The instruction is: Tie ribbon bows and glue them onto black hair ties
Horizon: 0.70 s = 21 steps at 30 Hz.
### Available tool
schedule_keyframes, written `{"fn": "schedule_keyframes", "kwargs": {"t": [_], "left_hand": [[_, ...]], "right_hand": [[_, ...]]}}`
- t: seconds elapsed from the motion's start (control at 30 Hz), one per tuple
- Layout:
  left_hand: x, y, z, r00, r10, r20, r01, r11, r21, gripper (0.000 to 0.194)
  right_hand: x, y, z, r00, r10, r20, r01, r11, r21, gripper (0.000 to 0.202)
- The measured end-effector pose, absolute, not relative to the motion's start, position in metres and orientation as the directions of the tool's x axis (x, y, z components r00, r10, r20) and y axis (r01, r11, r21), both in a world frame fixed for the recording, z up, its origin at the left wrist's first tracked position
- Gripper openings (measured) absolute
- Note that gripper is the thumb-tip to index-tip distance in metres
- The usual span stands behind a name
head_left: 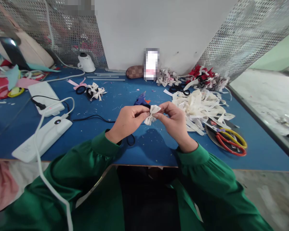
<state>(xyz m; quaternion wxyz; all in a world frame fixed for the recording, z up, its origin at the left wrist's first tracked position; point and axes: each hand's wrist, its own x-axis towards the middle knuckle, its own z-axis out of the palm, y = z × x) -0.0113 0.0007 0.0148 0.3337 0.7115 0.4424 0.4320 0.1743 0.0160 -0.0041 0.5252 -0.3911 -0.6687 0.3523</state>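
Over the blue tabletop [260, 157], pinching a printed white fabric bow [155, 109] narrowly in left hand [128, 121] and right hand [174, 120]; apparently shaping its centre; next, likely calling for steady fingertip pressure.

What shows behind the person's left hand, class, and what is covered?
Behind the left hand, part of a blue tool with an orange piece shows, probably a glue gun. Its lower part is covered by that hand, which pinches a printed bow.
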Motion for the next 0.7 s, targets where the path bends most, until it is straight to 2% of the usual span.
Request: {"fn": "schedule_keyframes", "kwargs": {"t": [0.1, 0.23, 0.43, 0.7], "left_hand": [[-0.011, -0.001, 0.016, 0.205, 0.936, 0.287, 0.328, -0.342, 0.881, 0.017], [-0.011, -0.001, 0.016, 0.215, 0.941, 0.263, 0.326, -0.323, 0.888, 0.023], [-0.012, 0.003, 0.010, 0.165, 0.923, 0.347, 0.466, -0.383, 0.797, 0.018], [-0.013, 0.005, 0.004, 0.150, 0.907, 0.394, 0.475, -0.415, 0.776, 0.013]], "right_hand": [[0.173, 0.016, -0.004, -0.143, 0.901, 0.410, 0.146, 0.429, -0.892, 0.012], [0.172, 0.016, -0.004, -0.144, 0.906, 0.398, 0.113, 0.415, -0.903, 0.011], [0.168, 0.017, -0.011, -0.127, 0.940, 0.318, 0.032, 0.324, -0.945, 0.019], [0.163, 0.019, -0.019, -0.146, 0.965, 0.219, -0.138, 0.199, -0.970, 0.024]]}}
